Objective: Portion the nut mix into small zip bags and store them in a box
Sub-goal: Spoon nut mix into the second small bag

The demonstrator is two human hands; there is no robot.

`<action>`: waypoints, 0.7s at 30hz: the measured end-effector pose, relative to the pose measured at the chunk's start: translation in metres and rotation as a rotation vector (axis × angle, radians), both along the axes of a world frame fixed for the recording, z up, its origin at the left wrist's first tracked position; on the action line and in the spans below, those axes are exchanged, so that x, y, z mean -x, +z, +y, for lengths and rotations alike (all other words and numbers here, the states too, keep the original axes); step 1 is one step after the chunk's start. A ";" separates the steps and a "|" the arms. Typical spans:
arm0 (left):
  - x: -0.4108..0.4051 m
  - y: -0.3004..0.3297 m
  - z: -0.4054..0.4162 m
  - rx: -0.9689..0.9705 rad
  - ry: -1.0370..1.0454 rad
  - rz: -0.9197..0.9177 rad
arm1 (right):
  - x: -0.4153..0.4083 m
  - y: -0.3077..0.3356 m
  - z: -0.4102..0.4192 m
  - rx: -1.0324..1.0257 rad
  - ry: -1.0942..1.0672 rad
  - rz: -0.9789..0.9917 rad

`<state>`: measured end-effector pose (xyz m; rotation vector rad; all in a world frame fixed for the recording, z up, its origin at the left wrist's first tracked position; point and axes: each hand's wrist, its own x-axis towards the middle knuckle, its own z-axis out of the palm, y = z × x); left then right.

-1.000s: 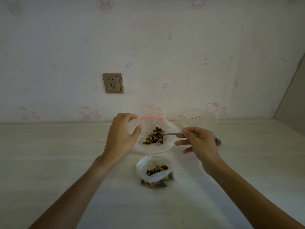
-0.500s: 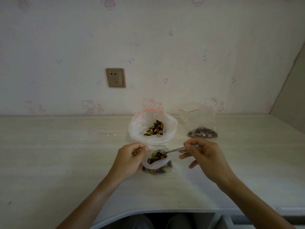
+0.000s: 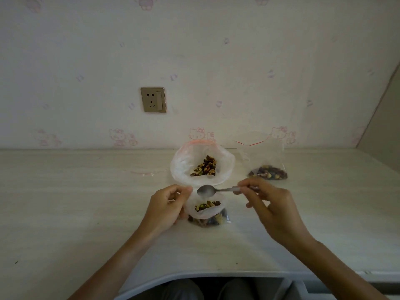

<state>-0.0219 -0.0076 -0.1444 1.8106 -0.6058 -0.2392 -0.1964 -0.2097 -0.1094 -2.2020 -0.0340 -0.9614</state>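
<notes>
A small clear zip bag [image 3: 205, 213] partly filled with nut mix stands open on the table in front of me. My left hand [image 3: 166, 206] pinches its left rim and holds the mouth open. My right hand [image 3: 266, 204] grips the handle of a metal spoon [image 3: 207, 190], whose empty bowl hovers just above the bag's mouth. Behind it lies the large open bag [image 3: 181, 169] with the nut mix [image 3: 205, 166] in its middle. A filled small zip bag [image 3: 268, 167] with a red strip stands at the back right.
The pale table [image 3: 75, 202] runs to a wallpapered wall with a socket plate [image 3: 153, 100]. A flat empty zip bag [image 3: 147, 171] lies left of the large bag. The table's curved front edge [image 3: 173, 276] is near my lap. No box is in view.
Both hands came back from the large bag to the small bag. The spoon's load went into the small bag, and the spoon now sits empty, lifted just above its mouth.
</notes>
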 end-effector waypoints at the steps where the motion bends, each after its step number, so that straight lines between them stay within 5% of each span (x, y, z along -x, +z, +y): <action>1: -0.004 0.000 0.002 0.004 0.022 0.017 | -0.004 0.000 -0.002 -0.147 0.003 0.016; 4: -0.018 -0.001 0.005 -0.040 0.131 0.080 | -0.020 -0.004 -0.014 -0.459 -0.036 0.034; 8: -0.036 0.009 -0.008 -0.079 0.190 0.225 | -0.047 -0.006 -0.029 -0.606 -0.135 0.063; 12: -0.045 0.019 -0.034 0.000 0.088 0.343 | -0.080 -0.008 -0.034 -0.581 -0.216 0.123; 21: -0.057 0.020 -0.065 0.191 0.054 0.279 | -0.110 -0.020 -0.030 -0.378 -0.239 0.273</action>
